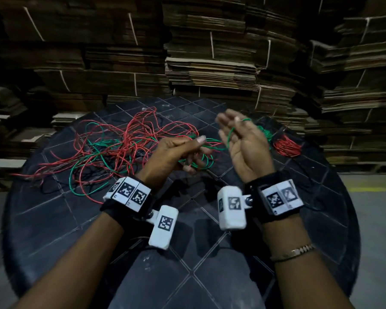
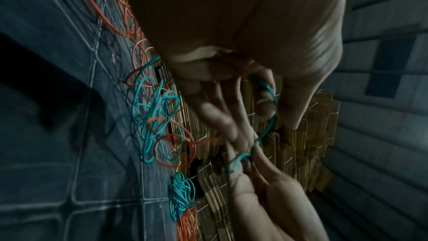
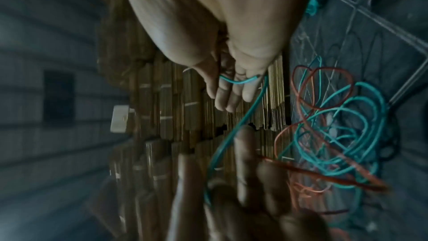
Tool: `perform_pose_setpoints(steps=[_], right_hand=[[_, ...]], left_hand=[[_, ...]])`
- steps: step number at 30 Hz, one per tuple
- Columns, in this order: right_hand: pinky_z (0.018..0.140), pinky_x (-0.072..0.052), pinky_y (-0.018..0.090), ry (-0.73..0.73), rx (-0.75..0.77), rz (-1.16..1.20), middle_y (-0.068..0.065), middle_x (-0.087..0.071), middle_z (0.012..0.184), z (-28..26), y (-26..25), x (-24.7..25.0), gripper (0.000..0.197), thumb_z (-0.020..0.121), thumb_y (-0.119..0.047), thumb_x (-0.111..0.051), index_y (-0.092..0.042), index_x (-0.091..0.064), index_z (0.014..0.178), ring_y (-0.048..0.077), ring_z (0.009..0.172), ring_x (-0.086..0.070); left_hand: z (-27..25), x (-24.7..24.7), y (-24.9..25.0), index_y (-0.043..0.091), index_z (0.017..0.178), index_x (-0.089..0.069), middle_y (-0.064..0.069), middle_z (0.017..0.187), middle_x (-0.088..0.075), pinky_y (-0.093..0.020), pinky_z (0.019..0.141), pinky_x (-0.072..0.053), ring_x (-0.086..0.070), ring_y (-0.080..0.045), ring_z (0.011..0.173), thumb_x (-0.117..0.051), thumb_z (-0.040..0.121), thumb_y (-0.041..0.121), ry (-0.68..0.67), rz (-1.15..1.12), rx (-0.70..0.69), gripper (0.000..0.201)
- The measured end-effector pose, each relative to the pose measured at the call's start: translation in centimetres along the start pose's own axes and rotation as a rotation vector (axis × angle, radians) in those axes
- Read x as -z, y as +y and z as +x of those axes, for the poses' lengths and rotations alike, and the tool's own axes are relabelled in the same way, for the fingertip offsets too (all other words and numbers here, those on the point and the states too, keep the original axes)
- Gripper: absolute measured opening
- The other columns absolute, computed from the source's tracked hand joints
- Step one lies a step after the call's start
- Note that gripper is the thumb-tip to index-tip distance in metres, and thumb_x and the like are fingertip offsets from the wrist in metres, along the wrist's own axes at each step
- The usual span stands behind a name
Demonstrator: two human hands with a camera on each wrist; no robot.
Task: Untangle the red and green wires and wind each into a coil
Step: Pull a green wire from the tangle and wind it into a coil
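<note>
Head view, green wire [image 1: 212,148] pinched in left hand [image 1: 176,155], looped over flat right hand [image 1: 243,141]

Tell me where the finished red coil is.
In the head view the red coil lies at the table's far right edge, beside a green bundle, just beyond the right hand.

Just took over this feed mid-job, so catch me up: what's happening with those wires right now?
A person is winding a green wire between both hands above the dark table. The left hand grips it with curled fingers, while the right hand, fingers mostly straight, has it looped around them. A loose tangle of red and green wires still lies on the table to the left. Behind the right hand sit a small green bundle and a red bundle, apparently already wound.
</note>
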State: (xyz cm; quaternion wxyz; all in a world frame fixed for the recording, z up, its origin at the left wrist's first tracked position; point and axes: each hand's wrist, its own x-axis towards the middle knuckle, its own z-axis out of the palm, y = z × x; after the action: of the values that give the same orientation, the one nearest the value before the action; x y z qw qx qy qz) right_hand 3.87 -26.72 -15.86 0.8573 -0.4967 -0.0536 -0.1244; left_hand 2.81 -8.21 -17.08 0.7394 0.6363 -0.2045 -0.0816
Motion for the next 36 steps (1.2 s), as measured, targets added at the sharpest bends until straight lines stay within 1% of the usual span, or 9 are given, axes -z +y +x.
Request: perform_pose_setpoints(steps=[3,7,10,14,21,24,29,32,36], right_hand=[[0.072,-0.055,0.023,0.009,-0.062,-0.235,0.010,-0.070,0.092,-0.5,1.2,-1.3,0.024,0.109,-0.012,-0.039,-0.010,-0.062,0.104,0.013,0.081,-0.069],[0.066,-0.051,0.024,-0.133,-0.364,-0.447,0.011,-0.065,0.082,-1.4,1.3,-1.9,0.025,0.102,-0.001,-0.042,0.007,-0.062,0.115,0.013,0.067,-0.061],[0.060,-0.047,0.032,-0.318,-0.552,-0.467,0.011,-0.053,0.070,-1.8,0.2,-2.6,0.029,0.102,-0.003,-0.033,-0.001,-0.062,0.099,0.015,0.053,-0.049],[0.038,-0.023,0.017,-0.516,-0.630,-0.394,-0.007,-0.031,0.054,-1.0,-0.5,-3.1,0.033,0.100,-0.008,-0.030,-0.012,-0.061,0.088,0.005,0.044,-0.018],[0.052,0.007,0.031,-0.677,-0.828,-0.115,-0.003,-0.020,0.050,-2.3,0.8,-1.9,0.048,0.099,-0.046,-0.040,-0.005,-0.059,0.080,0.011,0.047,-0.003],[0.045,0.004,0.022,-0.644,-0.774,-0.031,-0.004,-0.023,0.044,-3.3,1.0,-2.2,0.057,0.104,-0.051,-0.037,-0.008,-0.052,0.070,0.009,0.039,-0.004],[0.039,-0.006,0.024,-0.604,-0.529,0.156,-0.004,-0.008,0.050,-2.8,-0.2,-2.2,0.050,0.110,-0.042,-0.030,-0.015,-0.050,0.073,0.009,0.036,-0.008],[0.040,-0.008,0.024,-0.559,-0.404,0.374,-0.007,-0.016,0.050,-1.8,-1.9,-0.7,0.048,0.112,-0.039,-0.028,-0.013,-0.056,0.083,0.007,0.036,-0.011],[0.047,-0.030,0.018,-0.538,-0.291,0.662,-0.005,-0.047,0.050,-1.1,-3.1,0.8,0.054,0.113,-0.034,-0.024,0.002,-0.063,0.114,0.006,0.040,-0.043]], left_hand=[[0.4,0.5,-0.6,0.000,0.074,-0.067,-0.015,0.101,-0.073,-0.021,0.052,-0.045,-0.063,-0.011,0.064,-0.074,0.085,0.026,0.084,0.012,-0.131,0.029],[0.7,1.1,-1.2,0.002,0.074,-0.066,-0.007,0.094,-0.069,-0.023,0.056,-0.049,-0.062,-0.015,0.069,-0.073,0.091,0.008,0.099,0.076,-0.207,0.020],[1.0,1.1,-1.2,-0.009,0.075,-0.060,-0.025,0.083,-0.064,-0.025,0.058,-0.047,-0.058,-0.022,0.068,-0.073,0.092,0.014,0.109,0.084,-0.258,0.032],[1.0,1.4,-0.8,-0.006,0.080,-0.058,-0.034,0.082,-0.060,-0.022,0.063,-0.049,-0.056,-0.016,0.063,-0.070,0.096,0.011,0.139,0.061,-0.325,0.026],[1.3,1.8,-1.0,0.013,0.078,-0.050,-0.017,0.106,-0.075,-0.021,0.067,-0.055,-0.070,-0.017,0.081,-0.057,0.104,0.018,0.111,0.058,-0.292,0.027],[1.6,1.8,-0.9,0.017,0.087,-0.052,-0.024,0.111,-0.074,-0.023,0.066,-0.056,-0.071,-0.021,0.094,-0.051,0.104,0.039,0.156,0.051,-0.204,0.028],[1.9,1.7,-1.2,0.014,0.093,-0.058,0.000,0.090,-0.078,-0.026,0.060,-0.058,-0.072,-0.012,0.078,-0.030,0.110,0.053,0.195,-0.076,0.061,0.050],[2.0,1.6,-1.5,0.007,0.102,-0.065,-0.016,0.110,-0.077,-0.036,0.068,-0.062,-0.076,-0.026,0.087,-0.033,0.106,0.061,0.108,-0.082,0.173,0.063],[1.3,0.7,-1.5,0.006,0.138,-0.053,-0.025,0.085,-0.075,-0.029,0.054,-0.059,-0.075,-0.028,0.065,-0.036,0.103,0.065,0.008,0.049,0.341,0.071]])
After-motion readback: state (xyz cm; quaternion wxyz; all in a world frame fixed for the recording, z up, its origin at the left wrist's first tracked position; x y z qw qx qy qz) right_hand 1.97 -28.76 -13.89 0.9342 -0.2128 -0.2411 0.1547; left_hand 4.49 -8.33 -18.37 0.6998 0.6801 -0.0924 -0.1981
